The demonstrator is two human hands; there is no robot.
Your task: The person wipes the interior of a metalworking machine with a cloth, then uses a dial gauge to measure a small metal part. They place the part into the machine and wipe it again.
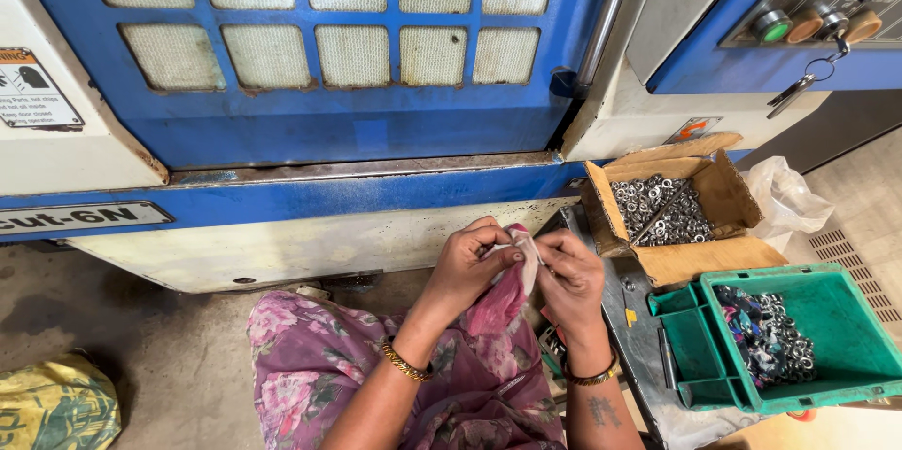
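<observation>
- Both hands meet over the lap: left hand (467, 262) and right hand (568, 271) pinch a pink cloth (520, 257) between closed fingertips; any ring inside is hidden.
- Cardboard box (723, 189) holds many metal rings (658, 210); green bin (836, 318) holds fewer, so most seem left.

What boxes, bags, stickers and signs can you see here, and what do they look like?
Cardboard box: right of the hands, brown, flaps open, full of small metal rings.
Green plastic bin: lower right, rectangular, holding rings and dark cloth.
Clear plastic bag: crumpled, behind the box.
Yellow sack: bottom left, on the floor.
Warning sticker: left, on the machine, white, orange and black.
Nameplate: long, pale strip on the blue band.
Arrow sticker: small, orange and white, above the box.
</observation>
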